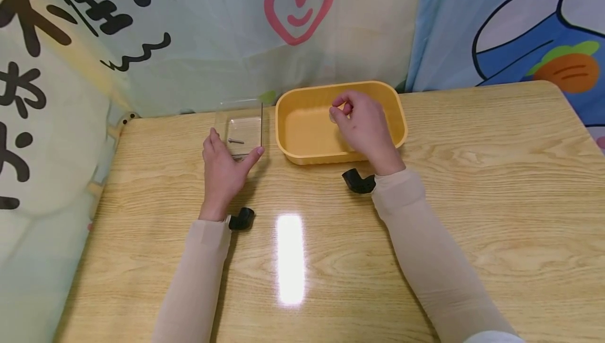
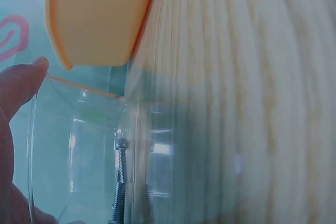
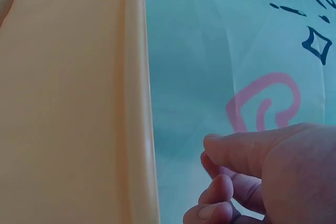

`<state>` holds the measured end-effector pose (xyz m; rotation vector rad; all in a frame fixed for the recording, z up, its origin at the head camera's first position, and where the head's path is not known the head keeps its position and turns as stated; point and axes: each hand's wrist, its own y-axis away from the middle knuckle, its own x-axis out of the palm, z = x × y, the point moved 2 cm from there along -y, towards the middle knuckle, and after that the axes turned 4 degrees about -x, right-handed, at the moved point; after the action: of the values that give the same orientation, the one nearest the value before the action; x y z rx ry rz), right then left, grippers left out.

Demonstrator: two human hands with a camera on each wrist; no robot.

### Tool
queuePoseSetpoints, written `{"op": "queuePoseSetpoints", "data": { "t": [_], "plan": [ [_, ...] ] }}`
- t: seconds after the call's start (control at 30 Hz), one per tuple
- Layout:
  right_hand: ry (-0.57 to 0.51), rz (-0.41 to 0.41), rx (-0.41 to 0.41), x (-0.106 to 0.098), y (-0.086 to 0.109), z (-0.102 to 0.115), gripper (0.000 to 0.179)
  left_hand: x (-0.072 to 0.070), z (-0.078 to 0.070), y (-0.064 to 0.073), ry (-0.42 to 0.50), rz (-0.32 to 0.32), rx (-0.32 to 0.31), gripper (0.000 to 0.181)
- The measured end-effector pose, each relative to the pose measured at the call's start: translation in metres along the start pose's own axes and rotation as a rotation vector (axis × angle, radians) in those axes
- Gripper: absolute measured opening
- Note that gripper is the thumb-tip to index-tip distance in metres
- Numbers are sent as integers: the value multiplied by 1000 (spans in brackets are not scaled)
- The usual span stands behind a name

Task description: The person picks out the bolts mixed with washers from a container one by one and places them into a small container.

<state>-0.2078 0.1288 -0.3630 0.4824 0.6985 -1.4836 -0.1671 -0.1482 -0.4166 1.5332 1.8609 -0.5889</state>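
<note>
Metal screws (image 1: pixel 235 141) lie in a clear plastic box (image 1: pixel 248 126) near the back edge of a table (image 1: pixel 340 259), the one plain from above stretching roughly left to right. A person's left grip (image 1: pixel 224 169) clasps the box's near side, thumb at the right and fingers at the left, the nearer of the two to the screws. The right grip (image 1: pixel 364 125) hovers over a yellow tray (image 1: pixel 326 159), the screws lying to its left; its thumb and forefinger meet or nearly meet, and whether they pinch anything small cannot be told. From the left wrist, the screws overlap and run out of frame, their number unclear, while a printed curtain (image 1: pixel 368 43) hangs behind
</note>
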Motion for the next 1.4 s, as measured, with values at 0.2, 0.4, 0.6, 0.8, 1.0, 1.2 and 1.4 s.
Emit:
{"op": "queuePoseSetpoints", "data": {
  "t": [0.2, 0.4, 0.6, 0.8, 1.0, 1.2, 1.4],
  "plan": [
    [14, 5, 52, -1, -3, -9, 24, 0, 1, -1, -8, 3, -3, 120],
    [49, 7, 85, -2, -5, -18, 24, 1, 1, -1, -12, -4, 2, 121],
    [103, 35, 124, -2, -7, -24, 26, 1, 1, -2, -3, -8, 5, 120],
    [154, 74, 160, -3, -8, -30, 28, 1, 1, -2, -4, -4, -1, 120],
    [218, 116, 162, -3, -10, -34, 29, 0, 1, -2, -6, -6, -3, 120],
    [273, 170, 201, -2, -10, -35, 34, 0, 1, -2, -6, -5, 1, 120],
    [318, 195, 239, -1, -10, -38, 34, 1, 1, -2, -9, -3, 4, 119]
  ]
}}
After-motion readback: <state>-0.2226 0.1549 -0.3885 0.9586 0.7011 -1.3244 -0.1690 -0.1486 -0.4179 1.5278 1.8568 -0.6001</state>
